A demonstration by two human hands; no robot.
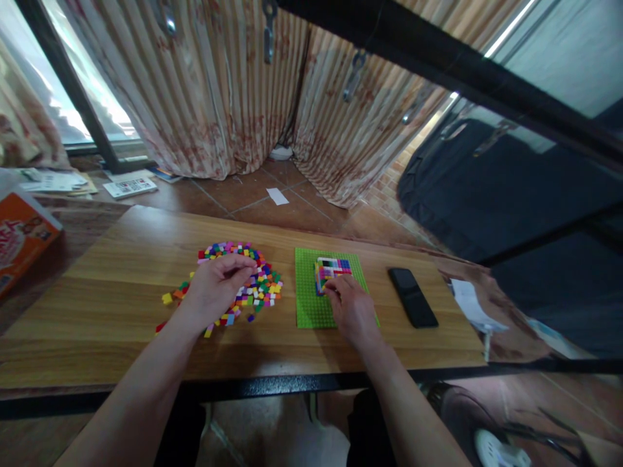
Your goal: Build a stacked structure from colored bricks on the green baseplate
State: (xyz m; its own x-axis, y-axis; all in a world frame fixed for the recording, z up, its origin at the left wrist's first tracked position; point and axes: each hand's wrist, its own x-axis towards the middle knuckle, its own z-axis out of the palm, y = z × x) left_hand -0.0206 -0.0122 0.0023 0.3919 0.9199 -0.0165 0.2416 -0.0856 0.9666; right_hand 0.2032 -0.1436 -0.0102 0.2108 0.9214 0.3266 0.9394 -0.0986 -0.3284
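My left hand [214,288] hovers over the left part of a loose pile of small colourful building bricks [263,285], its thumb and fingertips brought together in a pinch. Whatever lies between those fingertips is too small to make out. To the right, a green studded baseplate [308,308] lies flat on the table and carries a low block built of multicoloured bricks [333,264]. My right hand [354,308] reaches across the plate with bent, closed fingers at the near side of that block. Its fingertips partly cover the block, and any brick in them is hidden.
A black phone [413,297] lies on the wooden table [121,331] right of the baseplate. Beyond the left end stands an orange box [24,237]. Papers [474,305] sit past the right end. Curtains [233,97] hang behind, and a dark bar [438,71] crosses overhead.
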